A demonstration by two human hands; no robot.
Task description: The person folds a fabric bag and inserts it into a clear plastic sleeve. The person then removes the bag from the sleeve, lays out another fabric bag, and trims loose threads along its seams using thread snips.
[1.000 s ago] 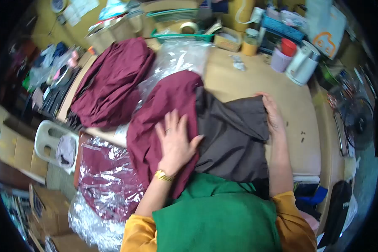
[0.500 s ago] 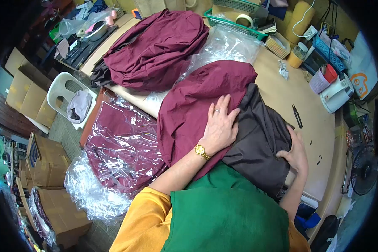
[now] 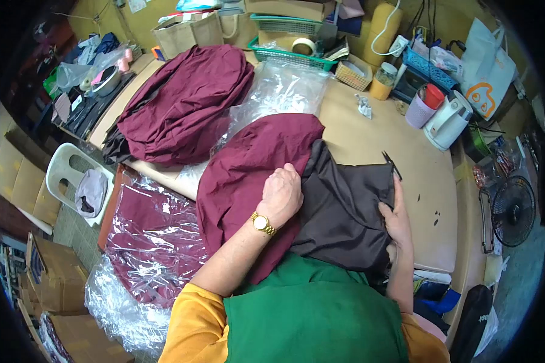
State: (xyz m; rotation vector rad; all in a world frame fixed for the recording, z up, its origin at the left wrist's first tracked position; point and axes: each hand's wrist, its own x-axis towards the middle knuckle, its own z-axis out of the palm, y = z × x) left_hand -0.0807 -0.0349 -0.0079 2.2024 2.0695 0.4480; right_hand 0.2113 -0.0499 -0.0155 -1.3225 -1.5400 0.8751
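A piece of cloth, part maroon (image 3: 254, 157) and part dark brown (image 3: 345, 212), lies bunched in front of me and reaches my green apron (image 3: 315, 314). My left hand (image 3: 283, 196), wearing a gold watch, is closed in a fist on the maroon part near the seam between the two colours. At the right edge of the dark part is my right hand (image 3: 398, 218). Its thumb lies over the cloth, its index finger stretches along the edge, and the other fingers are hidden. Slim black snips (image 3: 392, 164) lie by the dark corner, partly covered.
Another maroon cloth heap (image 3: 188, 103) and clear plastic (image 3: 290, 85) lie further back. Plastic-wrapped maroon cloth (image 3: 151, 236) is at left, near a white chair (image 3: 66, 175). A jar (image 3: 383, 81), a cup (image 3: 419, 112), a kettle (image 3: 448, 121) and a fan (image 3: 513, 210) stand at right.
My left hand has gone from lying flat on the cloth to a fist. The dark cloth's upper right corner is spread outward, now reaching the snips. The whole view has shifted.
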